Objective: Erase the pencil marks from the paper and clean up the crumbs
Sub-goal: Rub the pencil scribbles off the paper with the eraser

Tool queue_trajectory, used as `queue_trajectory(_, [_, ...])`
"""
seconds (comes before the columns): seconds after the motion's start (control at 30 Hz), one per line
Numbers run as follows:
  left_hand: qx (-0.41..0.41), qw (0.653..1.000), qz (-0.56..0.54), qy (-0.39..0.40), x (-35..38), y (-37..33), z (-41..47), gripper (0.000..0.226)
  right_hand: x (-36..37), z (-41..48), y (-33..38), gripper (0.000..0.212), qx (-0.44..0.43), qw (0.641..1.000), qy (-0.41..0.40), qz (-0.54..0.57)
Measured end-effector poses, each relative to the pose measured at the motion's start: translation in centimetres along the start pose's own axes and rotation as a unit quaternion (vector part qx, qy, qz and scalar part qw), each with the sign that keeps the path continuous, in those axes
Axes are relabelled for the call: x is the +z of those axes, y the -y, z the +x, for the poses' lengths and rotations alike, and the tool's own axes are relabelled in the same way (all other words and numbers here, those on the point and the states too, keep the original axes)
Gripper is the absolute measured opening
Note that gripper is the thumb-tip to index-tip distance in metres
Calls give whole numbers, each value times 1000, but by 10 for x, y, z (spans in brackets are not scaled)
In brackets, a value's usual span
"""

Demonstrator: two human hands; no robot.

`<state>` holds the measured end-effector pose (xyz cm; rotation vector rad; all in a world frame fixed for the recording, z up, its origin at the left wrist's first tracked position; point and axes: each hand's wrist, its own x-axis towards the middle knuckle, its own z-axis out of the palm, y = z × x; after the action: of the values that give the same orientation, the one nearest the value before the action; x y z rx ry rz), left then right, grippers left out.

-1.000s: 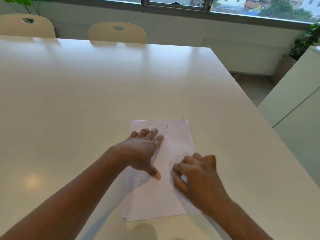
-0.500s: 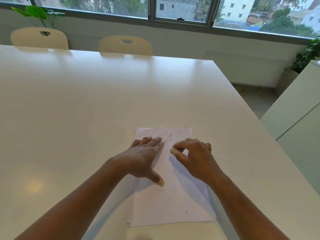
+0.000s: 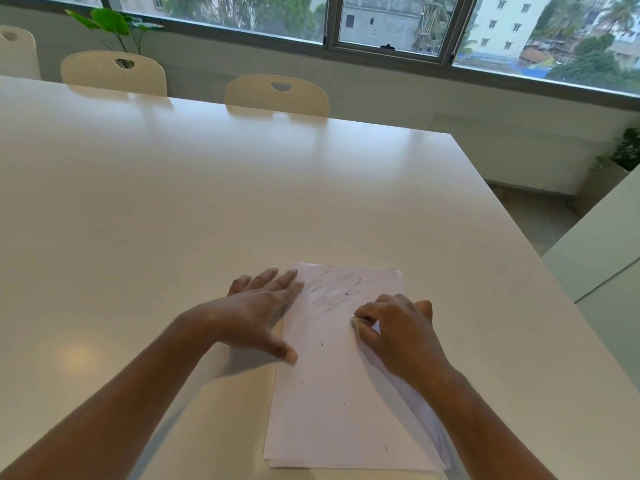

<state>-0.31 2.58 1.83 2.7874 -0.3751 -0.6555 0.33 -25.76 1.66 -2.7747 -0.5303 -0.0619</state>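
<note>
- Hands are both set at the far half of the paper point(image 3: 346, 393), which lies flat on the table point(image 3: 207, 202).
- Left hand point(image 3: 263, 306): empty, fingers straight, thumb spread, laid across the paper's left edge. Judged purpose: to pin the sheet so that rubbing neither slides nor buckles it.
- Right hand point(image 3: 398, 330): fingers curled, pinching a small eraser point(image 3: 355, 322) between thumb and fingertips. The eraser's exposed end points toward the paper's left edge and appears to touch the sheet. A short pinch of this kind gives firm downward pressure.
- Pencil marks point(image 3: 332, 289): a faint grey scribble close to the paper's far edge, between the two hands and just beyond the eraser.
- Crumbs point(image 3: 322, 344): a few dark specks scattered over the paper's middle and near portions, all on the sheet as far as can be seen.
- Paper: the near edge shows layered sheets, so it is probably a thin stack.
- Step in hand, as judged: erasing is under way, since marks remain visible; crumb removal is not yet done.
- Caution: hard strokes near the unpinned right edge could crease the top sheet.
</note>
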Motion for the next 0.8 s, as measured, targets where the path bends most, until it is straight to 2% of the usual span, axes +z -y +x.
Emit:
queue_trajectory(0.13, [-15,1000,3,17,0,1,4,142,10,-2,20,18,-65,996,-47,27])
queue_trajectory(0.33, [-6,999,1,49,2,-1,3,150,35,-3,54,24,-170,985,-23,25])
queue_trajectory(0.53, [2,998,-12,60,6,2,3,156,34,39,44,18,-109,991,-76,-6])
queue_trajectory(0.7, [2,998,-13,61,7,2,3,156,35,8,60,23,-229,973,-9,-19])
queue_trajectory(0.8, [-2,998,-11,60,5,2,3,156,35,25,48,16,-217,974,-43,-44])
